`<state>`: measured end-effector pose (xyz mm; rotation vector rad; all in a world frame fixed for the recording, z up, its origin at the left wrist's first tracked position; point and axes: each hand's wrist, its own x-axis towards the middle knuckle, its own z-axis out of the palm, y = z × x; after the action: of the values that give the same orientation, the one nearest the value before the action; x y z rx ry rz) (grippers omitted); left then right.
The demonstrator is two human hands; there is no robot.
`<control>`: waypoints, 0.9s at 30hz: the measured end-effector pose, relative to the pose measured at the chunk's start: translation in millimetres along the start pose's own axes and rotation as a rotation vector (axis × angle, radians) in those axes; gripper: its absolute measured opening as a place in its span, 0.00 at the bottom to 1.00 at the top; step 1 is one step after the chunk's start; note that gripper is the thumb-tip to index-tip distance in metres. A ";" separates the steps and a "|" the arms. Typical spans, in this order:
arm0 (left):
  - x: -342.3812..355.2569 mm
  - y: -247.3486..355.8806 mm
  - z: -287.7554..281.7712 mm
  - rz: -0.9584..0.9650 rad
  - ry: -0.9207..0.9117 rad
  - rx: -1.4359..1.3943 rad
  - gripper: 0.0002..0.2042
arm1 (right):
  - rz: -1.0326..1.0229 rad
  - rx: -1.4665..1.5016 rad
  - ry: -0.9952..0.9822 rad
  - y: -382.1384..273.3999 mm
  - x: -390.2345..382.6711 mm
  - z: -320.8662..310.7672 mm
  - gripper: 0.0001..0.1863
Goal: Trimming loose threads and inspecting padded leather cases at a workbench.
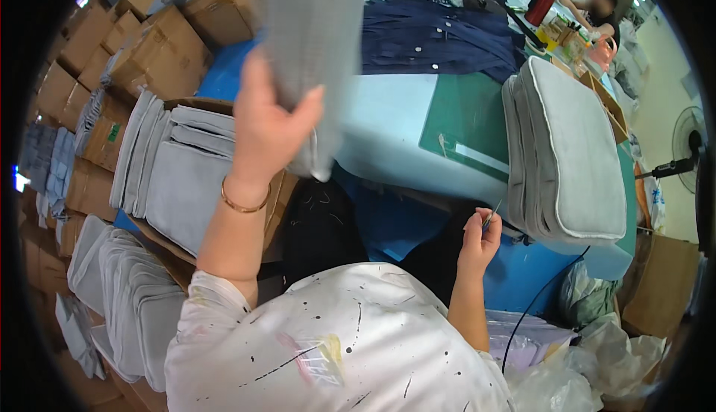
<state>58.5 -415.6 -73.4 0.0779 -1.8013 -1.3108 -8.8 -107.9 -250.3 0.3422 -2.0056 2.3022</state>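
Note:
My left hand (267, 125), with a bracelet at its wrist, is closed round a grey fabric pad (309, 35). The pad stands raised and tilted in front of me, smeared by motion. Low by the table's front edge, my right hand (479, 239) pinches a small thin metal tool with a pointed tip (492, 216), which looks like thread snips. A stack of grey pads with piped edges (578, 151) stands on the table to the right of that hand. Left of my left forearm, more grey pads (190, 196) fill an open carton.
A green cutting mat (470, 117) lies on the pale table (388, 121), with a clear ruler (481, 158) on it. Dark blue garments (432, 39) cover the far side. Other people work beyond. Cartons (160, 58) pile up at left; a fan (686, 143) stands right.

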 end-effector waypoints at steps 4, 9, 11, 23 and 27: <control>-5.2 -44.2 47.1 0.589 -0.540 0.822 0.28 | 0.026 0.100 0.069 1.0 -4.2 2.3 0.05; -47.4 -112.4 67.8 0.604 -0.734 0.891 0.28 | 0.036 0.026 0.045 5.9 -8.9 0.6 0.07; -46.8 -91.3 65.6 0.497 -0.734 0.827 0.27 | 0.089 -0.024 -0.026 8.1 -13.3 -7.2 0.10; -55.0 -89.1 118.7 0.283 -0.470 0.489 0.10 | -0.063 -0.240 -0.095 -34.4 42.1 26.1 0.18; -55.5 -92.4 126.3 0.210 -0.487 0.479 0.06 | -0.037 -0.316 -0.104 -46.6 46.3 30.7 0.18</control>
<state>-31.4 -334.8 -187.3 -0.1806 -2.4354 -0.7667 -40.9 -135.6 -191.5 0.4778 -2.3432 1.9381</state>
